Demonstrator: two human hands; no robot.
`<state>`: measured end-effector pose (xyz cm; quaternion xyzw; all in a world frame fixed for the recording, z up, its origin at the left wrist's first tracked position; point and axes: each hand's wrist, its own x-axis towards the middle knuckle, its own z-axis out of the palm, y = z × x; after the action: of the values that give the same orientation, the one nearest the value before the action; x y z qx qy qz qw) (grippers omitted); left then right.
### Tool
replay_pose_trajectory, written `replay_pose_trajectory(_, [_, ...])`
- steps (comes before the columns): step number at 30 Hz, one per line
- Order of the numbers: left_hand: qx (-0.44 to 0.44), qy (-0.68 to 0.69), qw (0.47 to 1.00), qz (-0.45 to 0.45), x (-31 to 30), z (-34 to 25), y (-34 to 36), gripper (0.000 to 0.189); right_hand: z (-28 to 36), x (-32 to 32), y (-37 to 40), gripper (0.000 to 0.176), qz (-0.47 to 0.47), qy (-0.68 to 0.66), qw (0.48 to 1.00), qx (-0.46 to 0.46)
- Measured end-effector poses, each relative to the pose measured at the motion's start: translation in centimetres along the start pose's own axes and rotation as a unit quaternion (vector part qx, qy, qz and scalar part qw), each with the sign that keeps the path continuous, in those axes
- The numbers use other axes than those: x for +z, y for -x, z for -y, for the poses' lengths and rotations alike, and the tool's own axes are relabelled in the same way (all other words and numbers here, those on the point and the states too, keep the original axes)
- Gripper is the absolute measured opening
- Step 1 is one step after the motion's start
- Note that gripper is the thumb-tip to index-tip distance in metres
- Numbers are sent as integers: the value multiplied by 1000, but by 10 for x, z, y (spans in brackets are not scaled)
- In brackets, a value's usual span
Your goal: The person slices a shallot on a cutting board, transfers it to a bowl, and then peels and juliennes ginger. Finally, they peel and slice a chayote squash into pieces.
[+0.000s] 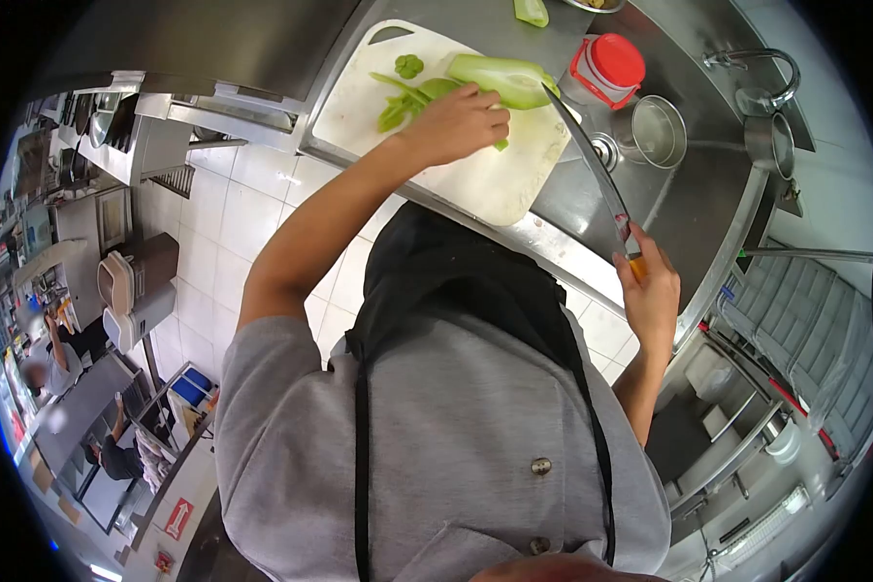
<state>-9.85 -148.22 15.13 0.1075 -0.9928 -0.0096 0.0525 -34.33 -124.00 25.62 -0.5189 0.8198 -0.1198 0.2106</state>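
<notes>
My left hand (461, 121) curls down on the green vegetable (500, 78) at the cutting board (485, 184) centre | my right hand (650, 291) grips the knife (587, 160), blade crossing the board's right edge

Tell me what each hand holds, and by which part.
Right hand grips the knife by its handle; left hand holds down the green vegetable from above.
</notes>
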Motion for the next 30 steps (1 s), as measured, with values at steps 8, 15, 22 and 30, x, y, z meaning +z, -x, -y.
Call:
replay_pose_trajectory(8, [-482, 347, 679, -432, -44, 2, 90, 18, 22, 25, -9, 34, 136, -145, 979, -44])
replay_pose_trajectory(15, [-574, 492, 388, -527, -25, -20, 177, 15, 48, 99, -42, 23, 338, -215, 902, -163])
replay_pose_trajectory(22, [-618, 591, 366, -366, -10, -42, 173, 43, 59, 107, -44, 30, 238, -84, 958, -135])
replay_pose_trajectory(30, [-629, 254, 699, -227, -13, -49, 150, 54, 66, 107, -30, 41, 123, 17, 972, -199])
